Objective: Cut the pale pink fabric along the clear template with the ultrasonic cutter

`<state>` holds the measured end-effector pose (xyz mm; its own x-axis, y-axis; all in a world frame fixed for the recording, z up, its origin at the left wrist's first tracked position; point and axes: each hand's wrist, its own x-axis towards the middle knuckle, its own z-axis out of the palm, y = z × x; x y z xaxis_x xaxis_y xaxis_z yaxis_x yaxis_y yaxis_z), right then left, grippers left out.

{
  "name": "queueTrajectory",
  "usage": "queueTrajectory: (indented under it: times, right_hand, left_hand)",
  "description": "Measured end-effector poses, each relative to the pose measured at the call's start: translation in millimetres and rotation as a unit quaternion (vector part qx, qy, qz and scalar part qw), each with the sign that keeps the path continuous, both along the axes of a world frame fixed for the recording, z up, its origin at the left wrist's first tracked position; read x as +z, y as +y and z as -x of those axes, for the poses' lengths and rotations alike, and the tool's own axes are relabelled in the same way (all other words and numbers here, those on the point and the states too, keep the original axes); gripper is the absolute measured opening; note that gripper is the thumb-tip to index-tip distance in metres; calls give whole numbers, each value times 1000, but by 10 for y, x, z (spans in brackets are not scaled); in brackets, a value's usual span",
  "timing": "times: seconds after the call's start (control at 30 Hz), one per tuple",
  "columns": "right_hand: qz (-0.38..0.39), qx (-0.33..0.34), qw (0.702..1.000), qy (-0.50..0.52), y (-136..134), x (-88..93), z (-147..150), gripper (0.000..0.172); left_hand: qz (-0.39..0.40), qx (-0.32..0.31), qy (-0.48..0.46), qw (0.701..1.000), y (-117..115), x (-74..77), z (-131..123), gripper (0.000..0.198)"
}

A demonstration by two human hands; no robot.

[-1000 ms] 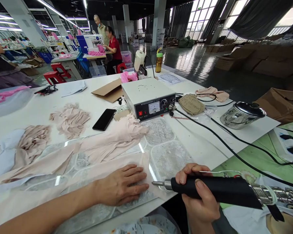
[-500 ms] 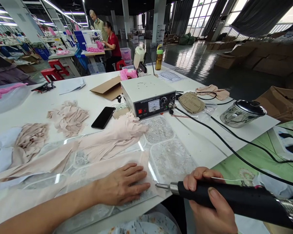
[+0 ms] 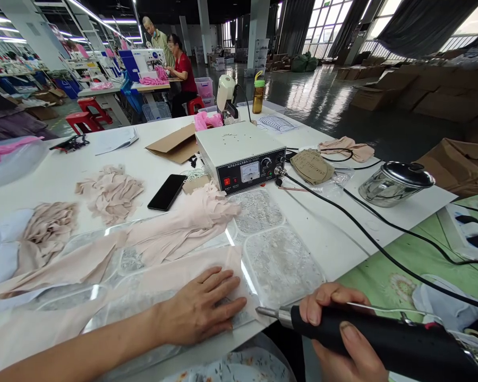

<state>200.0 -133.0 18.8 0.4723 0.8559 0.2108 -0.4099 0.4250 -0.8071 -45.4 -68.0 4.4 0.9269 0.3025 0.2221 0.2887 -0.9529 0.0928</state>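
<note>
My left hand (image 3: 209, 302) lies flat, fingers stretched out, pressing a pale pink fabric strip (image 3: 163, 278) onto a clear mat (image 3: 279, 260) with a grey stone pattern. My right hand (image 3: 342, 329) is wrapped round a black ultrasonic handpiece (image 3: 386, 335) with a pointed metal tip. Its tip is at the strip's right end, just beyond my left fingertips, near the table's front edge. I cannot tell whether it touches the cloth. Behind my left hand lies a stack of similar pink pieces (image 3: 183, 223), bunched at its far end.
A white control box (image 3: 239, 154) with dial and knobs stands behind the mat. Black cables (image 3: 362, 239) run across the right side. Nearby are a phone (image 3: 167, 192), a lidded steel mug (image 3: 394, 185), cloth heaps (image 3: 110, 192) and a bottle (image 3: 258, 95). Two people work at a sewing machine (image 3: 143, 63) beyond.
The handpiece has tilted slightly, its tip shifting a little right and down and its rear end dropping. My left hand stays nearly in place on the fabric strip.
</note>
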Motion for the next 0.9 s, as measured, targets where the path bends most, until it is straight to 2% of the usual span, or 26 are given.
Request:
queueTrajectory:
  times: [0.27, 0.43, 0.7, 0.9]
  right_hand:
    - [-10, 2, 1000, -19, -24, -27, 16, 13]
    - [7, 38, 999, -23, -68, -44, 48, 12]
    - [6, 43, 999, -16, -79, 1, 63, 13]
    - [3, 40, 999, -28, -70, 23, 61, 14]
  left_hand:
    - [10, 3, 11, 1000, 92, -43, 99, 39]
    - [16, 4, 38, 999, 170, -13, 181, 40]
    - [-11, -2, 31, 999, 118, 22, 124, 39]
    - [-21, -3, 52, 998, 123, 61, 91, 46]
